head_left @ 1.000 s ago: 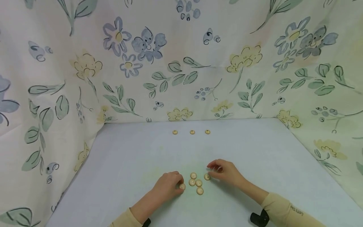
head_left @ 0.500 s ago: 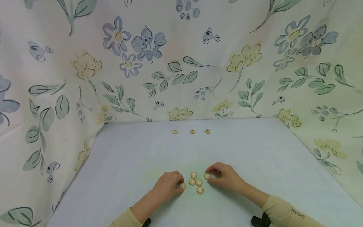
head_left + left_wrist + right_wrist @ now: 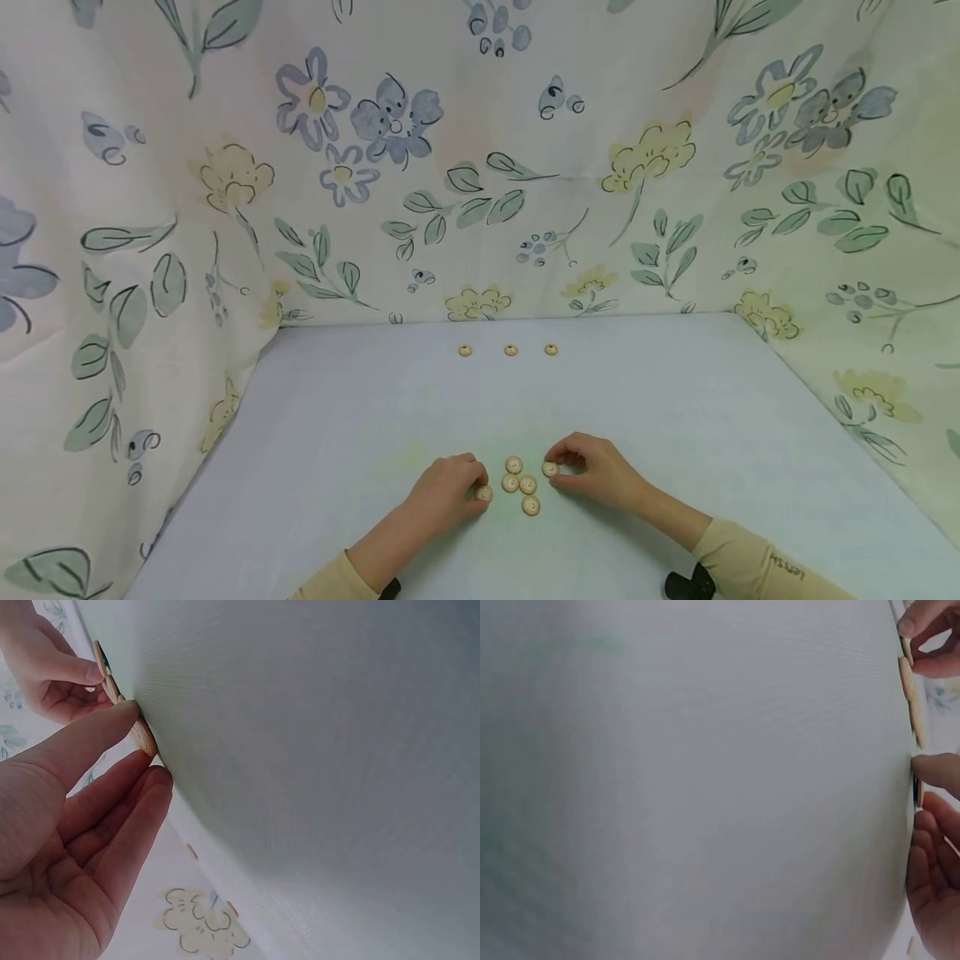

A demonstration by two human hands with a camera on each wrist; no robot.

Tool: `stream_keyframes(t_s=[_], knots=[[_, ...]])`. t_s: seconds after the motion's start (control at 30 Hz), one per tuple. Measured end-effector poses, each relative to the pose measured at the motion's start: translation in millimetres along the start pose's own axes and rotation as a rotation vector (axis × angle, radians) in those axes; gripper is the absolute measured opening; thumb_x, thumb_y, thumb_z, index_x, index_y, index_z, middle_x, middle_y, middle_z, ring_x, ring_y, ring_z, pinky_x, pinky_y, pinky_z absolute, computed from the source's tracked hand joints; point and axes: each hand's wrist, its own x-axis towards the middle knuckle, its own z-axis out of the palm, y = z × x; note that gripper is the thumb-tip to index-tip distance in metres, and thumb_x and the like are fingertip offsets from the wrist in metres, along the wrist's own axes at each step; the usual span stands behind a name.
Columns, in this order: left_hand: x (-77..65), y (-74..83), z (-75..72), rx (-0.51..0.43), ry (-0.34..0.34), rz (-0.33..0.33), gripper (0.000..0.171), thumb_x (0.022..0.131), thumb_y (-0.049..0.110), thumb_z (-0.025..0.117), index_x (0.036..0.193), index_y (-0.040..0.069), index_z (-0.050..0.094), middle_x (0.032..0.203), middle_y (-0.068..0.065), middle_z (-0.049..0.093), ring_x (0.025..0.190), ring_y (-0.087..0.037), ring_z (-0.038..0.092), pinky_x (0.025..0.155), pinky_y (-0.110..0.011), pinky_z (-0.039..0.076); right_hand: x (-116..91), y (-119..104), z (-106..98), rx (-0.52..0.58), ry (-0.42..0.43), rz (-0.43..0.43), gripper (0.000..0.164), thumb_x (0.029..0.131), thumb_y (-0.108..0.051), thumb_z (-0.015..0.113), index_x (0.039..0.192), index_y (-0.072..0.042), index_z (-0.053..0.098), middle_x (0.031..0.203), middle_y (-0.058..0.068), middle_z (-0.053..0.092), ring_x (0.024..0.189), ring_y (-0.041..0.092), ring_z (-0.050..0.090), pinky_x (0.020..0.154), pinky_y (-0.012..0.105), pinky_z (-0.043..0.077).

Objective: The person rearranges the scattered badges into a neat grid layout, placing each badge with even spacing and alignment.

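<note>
Between the thumb and fingers of my left hand [image 3: 444, 490] is a round wooden button [image 3: 483, 494], lying at the left of a small group. The left wrist view shows the same button [image 3: 144, 738] pinched at the table surface. On the group's right side, my right hand [image 3: 600, 471] pinches another wooden button [image 3: 551, 469] at its edge. Several loose buttons [image 3: 528, 484] lie close together between the hands, some of them touching. Both hands stay low over the table. In the right wrist view, my right hand [image 3: 934, 877] shows only at the right edge.
Three more buttons [image 3: 511, 350] lie spaced in a row near the back of the white table [image 3: 360, 400]. A floral cloth [image 3: 480, 208] hangs behind the table and along both sides. Black wrist gear [image 3: 690, 582] shows below the right sleeve.
My right hand's fingers, raised and spread a second ago, have come down and closed on the right button. The left hand keeps its pinch in the same place.
</note>
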Motion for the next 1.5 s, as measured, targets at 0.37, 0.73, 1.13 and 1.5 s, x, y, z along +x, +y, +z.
stream_keyframes(t_s=[0.37, 0.73, 1.13, 1.5], knots=[[-1.0, 0.5, 1.3, -0.011, -0.017, -0.017, 0.014, 0.075, 0.011, 0.081, 0.082, 0.011, 0.069, 0.078, 0.005, 0.059, 0.069, -0.006, 0.053, 0.065, -0.027, 0.046, 1, 0, 0, 0.022, -0.037, 0.066, 0.02, 0.08, -0.02, 0.081, 0.096, -0.017, 0.069, 0.087, -0.01, 0.062, 0.079, 0.008, 0.055, 0.069, 0.023, 0.048], [0.3, 0.6, -2.0, -0.02, -0.005, -0.024, 0.012, 0.075, 0.009, 0.08, 0.082, 0.009, 0.07, 0.078, 0.003, 0.06, 0.07, -0.008, 0.055, 0.065, -0.027, 0.047, 8, -4, -6, 0.001, -0.078, 0.091, 0.02, 0.08, -0.019, 0.081, 0.094, -0.014, 0.068, 0.083, -0.008, 0.059, 0.075, 0.008, 0.052, 0.066, 0.023, 0.045], [0.0, -0.7, -0.2, -0.019, 0.016, -0.014, 0.011, 0.075, 0.007, 0.078, 0.081, 0.009, 0.07, 0.078, 0.004, 0.061, 0.07, -0.007, 0.055, 0.065, -0.027, 0.047, 9, -5, -6, 0.001, -0.064, 0.105, 0.021, 0.078, -0.023, 0.083, 0.091, -0.015, 0.068, 0.08, -0.007, 0.059, 0.073, 0.009, 0.053, 0.064, 0.023, 0.045], [-0.2, -0.7, -1.0, -0.023, 0.014, -0.018, 0.011, 0.075, 0.006, 0.078, 0.082, 0.009, 0.07, 0.078, 0.004, 0.061, 0.07, -0.008, 0.056, 0.066, -0.028, 0.047, 12, -8, -8, -0.013, -0.063, 0.139, 0.02, 0.078, -0.026, 0.082, 0.091, -0.019, 0.068, 0.078, -0.012, 0.059, 0.072, 0.007, 0.053, 0.064, 0.023, 0.046]])
